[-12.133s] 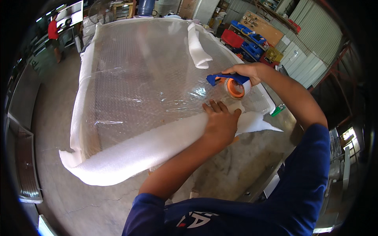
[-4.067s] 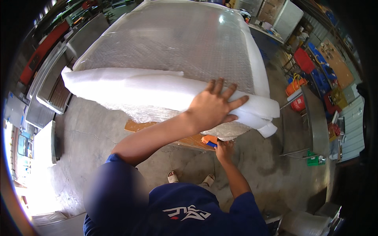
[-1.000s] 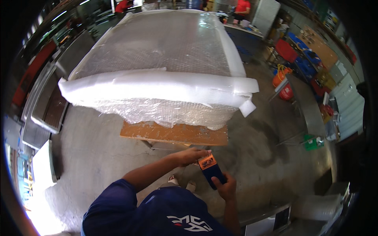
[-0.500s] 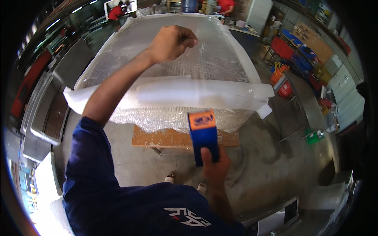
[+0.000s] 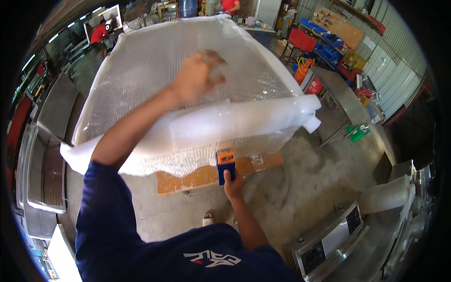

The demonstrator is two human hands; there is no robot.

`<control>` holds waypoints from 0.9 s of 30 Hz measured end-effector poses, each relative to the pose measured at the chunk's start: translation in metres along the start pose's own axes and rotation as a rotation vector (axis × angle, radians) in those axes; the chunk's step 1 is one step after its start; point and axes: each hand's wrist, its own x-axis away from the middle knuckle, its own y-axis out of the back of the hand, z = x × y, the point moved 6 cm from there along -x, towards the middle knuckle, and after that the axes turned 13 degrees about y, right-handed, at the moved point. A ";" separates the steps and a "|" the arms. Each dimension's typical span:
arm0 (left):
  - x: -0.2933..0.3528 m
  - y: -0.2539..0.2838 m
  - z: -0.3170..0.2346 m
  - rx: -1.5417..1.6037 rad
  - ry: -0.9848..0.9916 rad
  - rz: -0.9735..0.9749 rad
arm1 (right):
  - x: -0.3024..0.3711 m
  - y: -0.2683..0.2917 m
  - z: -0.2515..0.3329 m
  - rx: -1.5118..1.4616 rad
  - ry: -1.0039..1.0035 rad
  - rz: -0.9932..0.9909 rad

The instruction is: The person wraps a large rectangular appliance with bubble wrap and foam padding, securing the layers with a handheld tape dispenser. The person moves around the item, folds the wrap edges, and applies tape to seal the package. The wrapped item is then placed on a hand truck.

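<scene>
A large slab-shaped load (image 5: 155, 61) in bubble wrap lies before me, edged in white foam, with a thick white foam roll (image 5: 211, 123) across its near end. Above the wrapped top, my left hand (image 5: 197, 77) hangs slightly blurred, fingers apart and nothing visible in them. My right hand (image 5: 233, 184) is low at the near side, closed round a blue box-shaped hand tool (image 5: 226, 170) with an orange end, which looks like a tape dispenser. The tool's orange end is close to the hanging bubble wrap. I cannot tell whether they touch.
Under the load stands a worn orange-brown bench (image 5: 176, 184). Metal panels (image 5: 47, 174) lean at the left. A metal table (image 5: 340, 94), orange cylinder (image 5: 303, 70) and green box (image 5: 359, 133) stand right. Metal equipment (image 5: 324, 244) is lower right. People in red (image 5: 99, 35) work farther back.
My left hand has gone from closed fingers to spread ones and come slightly lower. My right hand has carried the tool left and away from me, toward the wrap. The view has shifted.
</scene>
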 end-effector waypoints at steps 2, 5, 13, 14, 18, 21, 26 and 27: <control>0.070 -0.015 -0.067 0.156 -0.316 0.116 | 0.001 -0.002 -0.007 -0.036 0.069 -0.029; 0.182 -0.074 -0.100 -0.128 -0.558 0.452 | 0.013 0.002 0.002 -0.105 -0.020 -0.022; 0.217 -0.157 -0.049 -0.858 -0.563 0.453 | -0.008 0.021 0.030 0.828 -0.183 0.766; 0.232 -0.172 -0.038 -0.879 -0.555 0.461 | -0.023 0.012 0.044 0.900 -0.089 0.875; 0.262 -0.214 -0.013 -0.515 -0.360 0.598 | -0.002 0.018 0.014 0.814 -0.125 1.069; 0.282 -0.233 -0.002 -0.082 -0.194 0.565 | 0.054 0.046 -0.064 0.623 -0.376 1.103; 0.350 -0.267 0.005 -0.296 -0.016 0.599 | 0.152 0.091 -0.134 0.390 -0.539 1.113; 0.348 -0.272 0.001 -0.313 0.054 0.603 | 0.162 0.095 -0.144 0.389 -0.476 1.111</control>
